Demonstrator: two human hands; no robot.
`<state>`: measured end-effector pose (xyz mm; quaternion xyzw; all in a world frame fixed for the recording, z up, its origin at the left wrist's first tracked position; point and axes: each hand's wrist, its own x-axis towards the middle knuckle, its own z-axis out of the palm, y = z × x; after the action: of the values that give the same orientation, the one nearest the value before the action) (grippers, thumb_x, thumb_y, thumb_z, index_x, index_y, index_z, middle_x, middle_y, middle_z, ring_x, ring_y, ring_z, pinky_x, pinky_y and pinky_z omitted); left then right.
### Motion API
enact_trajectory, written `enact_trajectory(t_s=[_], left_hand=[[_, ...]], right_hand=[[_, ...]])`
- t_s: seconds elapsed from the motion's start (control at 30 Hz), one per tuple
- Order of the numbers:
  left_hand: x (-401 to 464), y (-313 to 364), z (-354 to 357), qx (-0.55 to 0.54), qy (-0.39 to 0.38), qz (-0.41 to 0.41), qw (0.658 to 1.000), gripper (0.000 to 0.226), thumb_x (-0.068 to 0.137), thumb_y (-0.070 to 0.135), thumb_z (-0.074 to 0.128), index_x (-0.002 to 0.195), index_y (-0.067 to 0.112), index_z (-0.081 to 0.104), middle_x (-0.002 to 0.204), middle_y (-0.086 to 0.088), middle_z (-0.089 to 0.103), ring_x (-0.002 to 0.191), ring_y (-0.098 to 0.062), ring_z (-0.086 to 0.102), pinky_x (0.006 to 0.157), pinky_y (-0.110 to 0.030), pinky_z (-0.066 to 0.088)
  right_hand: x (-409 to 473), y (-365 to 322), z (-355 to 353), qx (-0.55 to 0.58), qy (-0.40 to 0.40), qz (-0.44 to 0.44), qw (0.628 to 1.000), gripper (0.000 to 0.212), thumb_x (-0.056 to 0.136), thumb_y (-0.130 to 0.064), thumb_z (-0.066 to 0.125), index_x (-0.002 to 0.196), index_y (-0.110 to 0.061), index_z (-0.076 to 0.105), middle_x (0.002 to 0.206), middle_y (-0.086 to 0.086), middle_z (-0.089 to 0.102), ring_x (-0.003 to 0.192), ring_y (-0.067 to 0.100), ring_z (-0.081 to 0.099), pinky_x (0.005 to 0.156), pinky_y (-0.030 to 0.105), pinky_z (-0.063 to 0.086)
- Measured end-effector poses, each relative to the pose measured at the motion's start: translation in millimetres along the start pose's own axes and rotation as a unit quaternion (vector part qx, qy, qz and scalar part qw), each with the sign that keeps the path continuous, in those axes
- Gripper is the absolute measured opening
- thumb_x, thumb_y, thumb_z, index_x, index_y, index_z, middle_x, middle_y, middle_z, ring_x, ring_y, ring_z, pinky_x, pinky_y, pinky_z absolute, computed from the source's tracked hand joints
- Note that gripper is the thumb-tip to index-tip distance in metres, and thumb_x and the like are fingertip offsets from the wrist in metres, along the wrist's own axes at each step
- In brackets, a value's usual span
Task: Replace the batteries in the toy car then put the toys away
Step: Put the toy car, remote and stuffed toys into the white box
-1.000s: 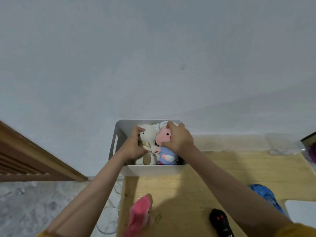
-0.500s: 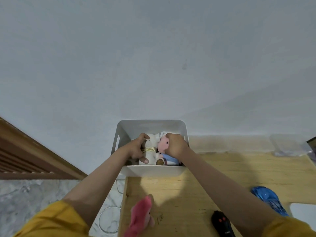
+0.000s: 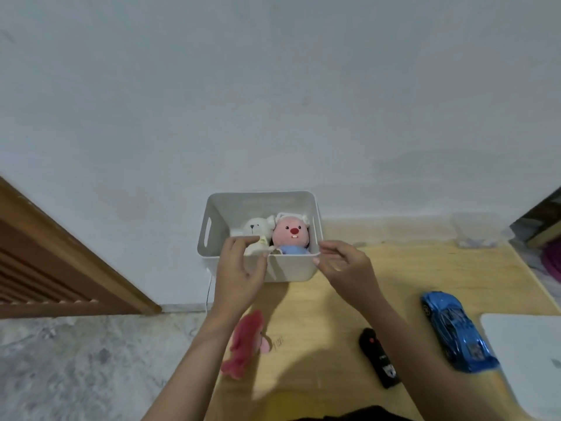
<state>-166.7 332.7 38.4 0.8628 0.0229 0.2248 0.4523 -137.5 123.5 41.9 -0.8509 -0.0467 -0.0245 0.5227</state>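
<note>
A white plastic bin (image 3: 291,270) stands at the far left corner of the wooden table (image 3: 349,314), close to the pale wall (image 3: 273,86). Two plush toys sit upright inside it, side by side and touching: a white bear (image 3: 256,229) on the left and a pink-faced doll in a white bonnet and blue top (image 3: 290,235) on the right, both facing the camera.

Both hands are in front of the bin, outside it and empty. The left hand (image 3: 241,273) is raised before the bin's near left corner, fingers loosely curled and spread, overlapping the bear's lower body in view — whether it touches the bear or the rim cannot be told. The right hand (image 3: 346,268) is just beside the near right corner, its fingers apart and slightly bent, its fingertips near the rim; contact there cannot be told either.

Nearer the camera, a fluffy pink plush (image 3: 243,344) lies at the table's left edge, partly hidden by the left forearm. A black remote control (image 3: 378,357) lies right of the middle, just beside the right forearm. The blue toy car (image 3: 455,329) rests on the table farther right, well apart from the bin, next to a white laptop (image 3: 528,360) — its corner fills the lower right. A clear plastic container (image 3: 475,230) sits at the table's far edge.
</note>
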Motion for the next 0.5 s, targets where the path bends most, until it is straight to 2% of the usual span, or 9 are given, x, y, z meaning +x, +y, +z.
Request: enact_trajectory(t_s=[0.07,0.1,0.13,0.2,0.27,0.33,0.37,0.43,0.5], left_hand=[[-33.4,-0.2,1.6,0.003,0.045,-0.001,0.999,0.018,0.084,0.008,0.067,0.101,0.013,0.062,0.099,0.0,0.058,0.096,-0.01,0.057,0.085,-0.021,0.045],[-48.0,-4.5,3.0,0.016,0.043,-0.022,0.999,0.019,0.084,0.007,0.066,0.102,0.013,0.061,0.099,0.001,0.058,0.096,-0.011,0.056,0.084,-0.024,0.046],[-60.8,-12.3,4.6,0.033,0.02,-0.056,0.998,0.023,0.085,0.009,0.064,0.107,0.013,0.061,0.104,0.001,0.056,0.099,-0.012,0.054,0.085,-0.026,0.045],[-80.6,-32.2,7.7,0.089,-0.077,-0.157,0.981,0.039,0.086,0.018,0.062,0.124,0.018,0.055,0.121,-0.003,0.05,0.113,-0.018,0.049,0.091,-0.03,0.044],[-93.8,-49.3,7.7,0.161,-0.173,-0.226,0.945,0.054,0.085,0.028,0.062,0.136,0.024,0.046,0.137,-0.009,0.043,0.128,-0.026,0.042,0.1,-0.039,0.042],[-100.3,-55.0,8.4,0.161,-0.218,-0.245,0.931,0.056,0.084,0.029,0.062,0.137,0.024,0.047,0.135,-0.01,0.051,0.128,-0.025,0.045,0.1,-0.039,0.043],[-101.8,-54.4,9.2,0.148,-0.232,-0.244,0.93,0.053,0.083,0.028,0.061,0.135,0.023,0.049,0.128,-0.009,0.058,0.121,-0.024,0.052,0.095,-0.035,0.046],[-103.1,-49.6,12.1,0.144,-0.265,-0.231,0.925,0.053,0.081,0.027,0.061,0.133,0.024,0.051,0.116,-0.006,0.065,0.107,-0.023,0.06,0.086,-0.031,0.049],[-104.5,-48.4,16.4,0.155,-0.289,-0.224,0.918,0.063,0.076,0.025,0.065,0.136,0.026,0.046,0.118,-0.007,0.06,0.106,-0.024,0.058,0.085,-0.032,0.049]], right_hand=[[-26.1,19.6,-8.6,-0.034,0.004,0.013,0.999,0.031,0.078,-0.021,0.075,0.107,-0.018,0.068,0.102,-0.008,0.068,0.087,-0.002,0.062,0.071,0.004,0.044],[-39.0,32.5,-11.9,-0.056,0.006,0.026,0.998,0.031,0.078,-0.021,0.075,0.108,-0.018,0.067,0.104,-0.005,0.068,0.087,0.0,0.061,0.071,0.004,0.043],[-51.0,45.8,-14.9,-0.093,0.002,0.037,0.995,0.034,0.079,-0.021,0.074,0.111,-0.018,0.066,0.106,-0.001,0.067,0.088,0.004,0.061,0.073,0.006,0.042],[-73.3,69.4,-21.7,-0.202,-0.037,0.068,0.976,0.044,0.081,-0.023,0.07,0.123,-0.021,0.057,0.116,0.005,0.059,0.101,0.017,0.057,0.083,0.021,0.044],[-92.2,88.4,-27.3,-0.329,-0.11,0.122,0.93,0.056,0.085,-0.028,0.061,0.137,-0.029,0.041,0.129,0.009,0.047,0.115,0.027,0.048,0.09,0.034,0.045],[-107.2,100.9,-30.6,-0.424,-0.17,0.168,0.873,0.065,0.088,-0.032,0.055,0.144,-0.036,0.023,0.137,0.012,0.036,0.118,0.032,0.043,0.093,0.039,0.046],[-113.0,104.9,-30.4,-0.432,-0.182,0.187,0.863,0.067,0.089,-0.031,0.054,0.146,-0.038,0.018,0.137,0.011,0.034,0.117,0.032,0.043,0.091,0.039,0.046],[-123.3,111.3,-28.4,-0.418,-0.175,0.201,0.869,0.067,0.092,-0.024,0.051,0.146,-0.04,0.015,0.132,0.01,0.035,0.111,0.029,0.043,0.084,0.035,0.048],[-130.3,114.8,-26.8,-0.398,-0.139,0.193,0.886,0.066,0.092,-0.015,0.05,0.146,-0.038,0.019,0.126,0.009,0.037,0.107,0.027,0.042,0.079,0.035,0.049]])
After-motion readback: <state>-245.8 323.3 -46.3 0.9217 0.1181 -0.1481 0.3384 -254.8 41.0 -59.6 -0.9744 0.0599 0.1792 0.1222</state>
